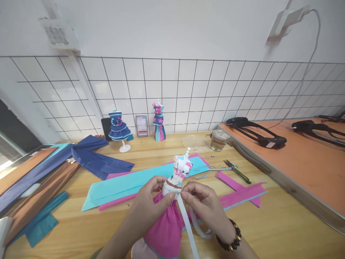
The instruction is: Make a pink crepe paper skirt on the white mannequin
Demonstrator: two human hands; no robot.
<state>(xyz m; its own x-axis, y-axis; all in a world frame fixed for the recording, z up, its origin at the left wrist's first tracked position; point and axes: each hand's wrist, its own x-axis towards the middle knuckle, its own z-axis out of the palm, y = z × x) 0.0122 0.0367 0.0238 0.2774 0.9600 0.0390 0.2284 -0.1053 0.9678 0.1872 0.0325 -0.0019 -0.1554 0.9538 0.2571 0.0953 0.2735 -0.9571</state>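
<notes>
A small white dress-form mannequin [181, 166] stands tilted in front of me, with pink and blue scraps stuck to its chest. A gathered pink skirt [165, 230] hangs from its lower part. My left hand [151, 201] is closed around the hip of the mannequin, its thumb pressing at the skirt's top edge. With thumb and forefinger my right hand [203, 201] pinches a white strip of tape [188, 226] at the waist. The strip runs down past the frame's bottom edge. Below my right palm shows a pale loop [201, 230], partly hidden.
Two dressed mannequins, one navy [118, 131] and one multicoloured [159, 124], stand by the tiled wall. Turquoise crepe paper [115, 187] and navy paper [99, 158] lie leftward. Scissors [238, 172], pink strips [242, 196] and a lidded glass [219, 140] are at right.
</notes>
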